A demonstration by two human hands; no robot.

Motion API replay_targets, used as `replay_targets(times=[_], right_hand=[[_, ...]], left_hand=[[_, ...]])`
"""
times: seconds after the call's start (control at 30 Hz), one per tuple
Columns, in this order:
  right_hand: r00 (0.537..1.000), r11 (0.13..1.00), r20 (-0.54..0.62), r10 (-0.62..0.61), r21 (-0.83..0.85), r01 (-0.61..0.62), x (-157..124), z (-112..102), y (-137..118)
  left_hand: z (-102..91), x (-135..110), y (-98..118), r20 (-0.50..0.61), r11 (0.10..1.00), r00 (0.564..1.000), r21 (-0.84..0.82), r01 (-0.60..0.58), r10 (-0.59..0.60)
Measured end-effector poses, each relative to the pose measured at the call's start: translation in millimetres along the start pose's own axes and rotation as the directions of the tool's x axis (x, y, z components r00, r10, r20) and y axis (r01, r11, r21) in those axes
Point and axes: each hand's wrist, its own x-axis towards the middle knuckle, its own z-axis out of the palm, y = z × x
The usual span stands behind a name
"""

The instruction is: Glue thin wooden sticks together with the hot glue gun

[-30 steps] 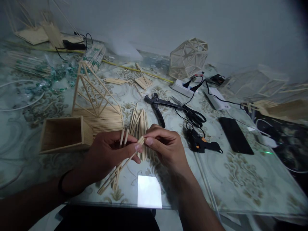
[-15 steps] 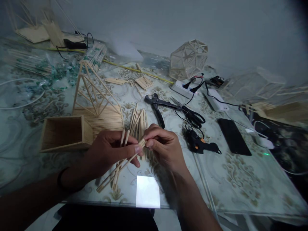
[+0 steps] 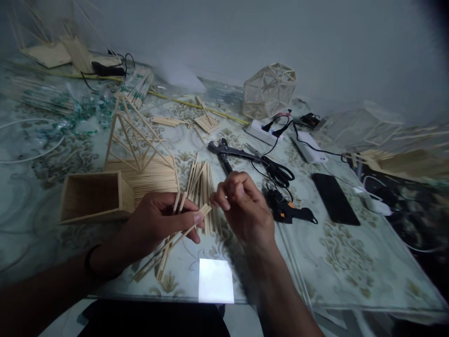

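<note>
Several thin wooden sticks [image 3: 167, 252] are in my left hand [image 3: 163, 219], crossing one another between thumb and fingers. A few of their ends poke out past the thumb tip, and two others rise between the fingers. My right hand [image 3: 245, 206] is apart from them, a little to the right, with its fingers curled in and the thumb pressed against them. Whether anything small is pinched there cannot be seen. Behind the hands a loose pile of wooden sticks [image 3: 201, 182] lies on the table, partly covered by the left fingers.
A wooden box [image 3: 124, 199] and a stick-built frame on a slatted base [image 3: 150, 174] stand at left. Cutters [image 3: 224, 152], scissors [image 3: 280, 173], a black glue gun [image 3: 294, 213] and a phone [image 3: 335, 199] lie at right. A power strip [image 3: 263, 132] and stick lattice [image 3: 269, 91] are behind.
My right hand has let go of the stick ends and drawn away to the right, its fingers curling. My left hand keeps its hold on the sticks.
</note>
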Motion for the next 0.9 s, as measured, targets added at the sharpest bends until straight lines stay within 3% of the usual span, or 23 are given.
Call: replay_targets(times=[0.13,0.3,0.43,0.6,0.9], right_hand=[[0.996,0.995,-0.082,-0.032,-0.095,0.024,0,-6,-14],[0.998,0.932,0.064,-0.024,-0.359,0.045,-7,-25,-20],[0.989,0.939,0.146,-0.004,-0.340,0.054,-6,-25,-17],[0.942,0.955,0.332,0.045,-0.292,0.057,-3,-12,-15],[0.936,0.965,0.351,0.029,-0.255,0.066,-5,-11,-8]], left_hand=[[-1.7,2,-4,0.022,0.999,0.999,-0.020,-0.029,0.029],[-1.7,2,-6,0.086,0.991,0.996,-0.137,0.001,0.011],[-0.4,1,-6,0.145,0.982,0.989,-0.186,0.041,-0.014],[1.0,1,-7,0.213,0.959,0.976,-0.265,0.102,-0.045],[0.4,0,-8,0.267,0.952,0.961,-0.270,0.144,-0.069]])
